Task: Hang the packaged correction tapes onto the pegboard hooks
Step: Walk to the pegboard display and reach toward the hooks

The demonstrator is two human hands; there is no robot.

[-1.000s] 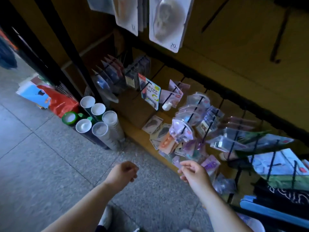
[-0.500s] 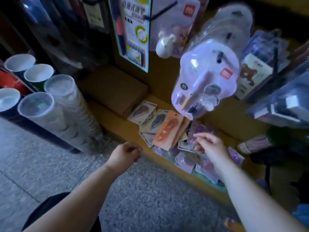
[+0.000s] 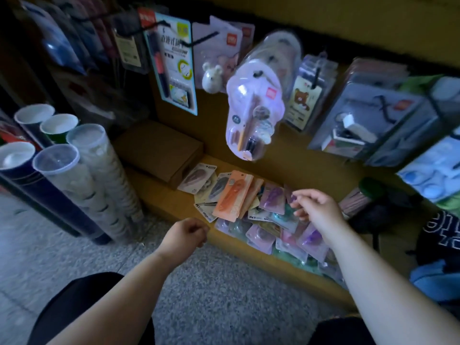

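A loose pile of packaged correction tapes (image 3: 249, 207) lies on the yellow bottom ledge (image 3: 174, 207): an orange pack (image 3: 232, 195) on top, with grey, purple and teal ones around it. My right hand (image 3: 316, 212) hovers over the pile's right part, thumb and index finger pinching the edge of a purple pack (image 3: 290, 195). My left hand (image 3: 185, 236) is curled into a fist in front of the ledge and holds nothing. Black pegboard hooks (image 3: 204, 38) stick out above, carrying hung packs; a clear lilac blister pack (image 3: 254, 105) dangles straight over the pile.
Tall tubes with clear lids (image 3: 74, 175) stand on the floor at the left. A brown cardboard box (image 3: 159, 150) sits on the ledge behind the pile. Boxed stationery (image 3: 373, 120) hangs at the right. A grey speckled floor (image 3: 224, 295) lies below.
The view has dropped and closed in on the bottom ledge. My right hand has reached onto the pile and now has its fingertips on a purple pack. My left hand stays curled.
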